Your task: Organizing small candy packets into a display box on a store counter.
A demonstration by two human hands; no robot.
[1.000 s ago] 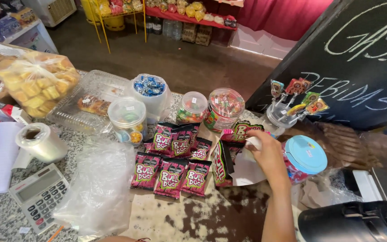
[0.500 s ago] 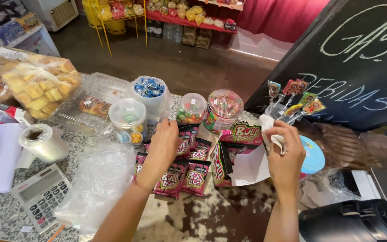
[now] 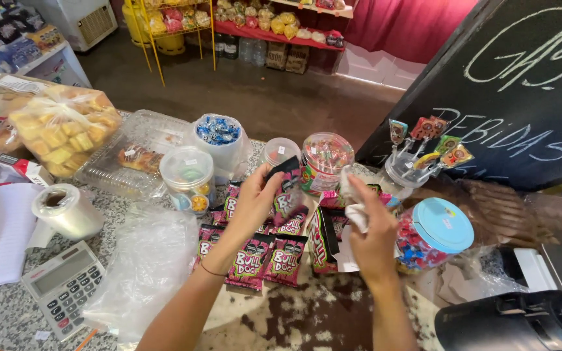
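Observation:
My left hand (image 3: 255,198) is raised over a spread of pink and black candy packets (image 3: 265,250) and grips one such packet (image 3: 285,170) by its dark top edge. My right hand (image 3: 371,231) is closed on a crumpled white paper (image 3: 354,207) just right of the packets, beside a small open display box (image 3: 323,231). A candy jar with a blue lid (image 3: 432,233) stands right of that hand. Behind the hands stands a clear round jar of red sweets (image 3: 325,158).
A calculator (image 3: 65,286), a roll of clear film (image 3: 66,211) and crumpled clear plastic bags (image 3: 146,266) lie at left. Tubs of sweets (image 3: 188,177), a bag of yellow snacks (image 3: 60,130), a lollipop stand (image 3: 417,162) and a chalkboard (image 3: 521,84) ring the counter.
My left hand came in over the packets, took hold of one and lifted it. My right hand moved left and up with the white paper, uncovering the blue-lidded jar.

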